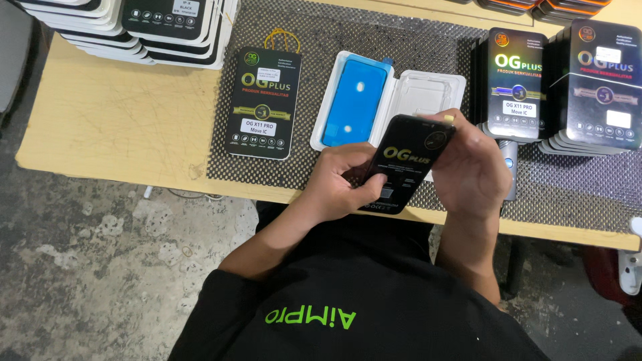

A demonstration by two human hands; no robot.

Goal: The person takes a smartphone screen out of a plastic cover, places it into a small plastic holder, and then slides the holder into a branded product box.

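Fingers [361, 190] of both my hands grip one black screen panel [408, 164], tilted at centre frame, out over the desk's [114, 127] near edge. My left hand [338, 190] holds its lower end, my right hand [468, 167] its upper corner. A loose grip could drop it to the floor [87, 267], I judge.

Largest to smallest: one desk; one black mesh mat [321, 30]; three box stacks in view, upper left and right; one black box [263, 101] lying alone; one open white tray [391, 100] holding one blue sheet [354, 100].

two hands [348, 184], one held black panel [406, 164], one open white tray [428, 90], one flat black box [263, 101]
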